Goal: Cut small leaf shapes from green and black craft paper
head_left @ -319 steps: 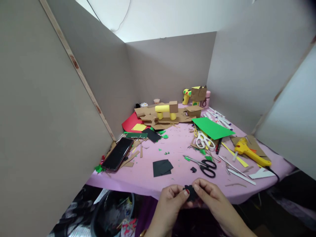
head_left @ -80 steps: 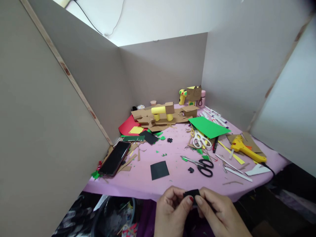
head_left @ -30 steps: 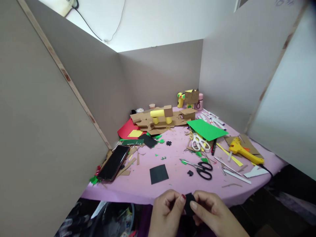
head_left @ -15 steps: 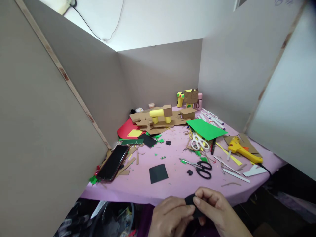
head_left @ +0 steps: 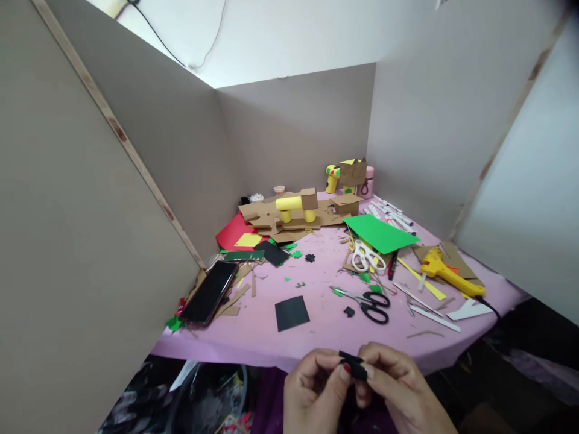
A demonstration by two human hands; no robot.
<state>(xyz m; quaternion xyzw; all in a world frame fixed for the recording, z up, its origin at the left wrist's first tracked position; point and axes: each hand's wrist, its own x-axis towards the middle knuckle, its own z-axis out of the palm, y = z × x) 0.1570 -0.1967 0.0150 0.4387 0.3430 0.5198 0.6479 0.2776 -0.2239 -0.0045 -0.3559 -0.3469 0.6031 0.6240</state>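
A small piece of black paper (head_left: 354, 365), seemingly folded, is pinched between my two hands just in front of the table's near edge. My left hand (head_left: 316, 389) grips its left end, the thumb on the near face. On the other end, the thumb and fingers of my right hand (head_left: 398, 383) are closed. Beyond them on the pink cloth lie black-handled scissors (head_left: 368, 303), a small black scrap (head_left: 348, 311) and a black paper square (head_left: 292, 313). Farther up is a black flower-shaped cutout (head_left: 310, 258).
A phone (head_left: 210, 294) lies at the left edge among cardboard scraps. To the right are a yellow glue gun (head_left: 447, 274), white scissors (head_left: 367, 256) and a green sheet (head_left: 380, 233). A yellow tube figure (head_left: 292, 205) stands on cardboard at the back. Grey panels (head_left: 298, 126) enclose the table.
My left hand has turned, and its thumb now presses the near side of the black paper. The piece has tilted and shows a folded edge. The view has shifted slightly.
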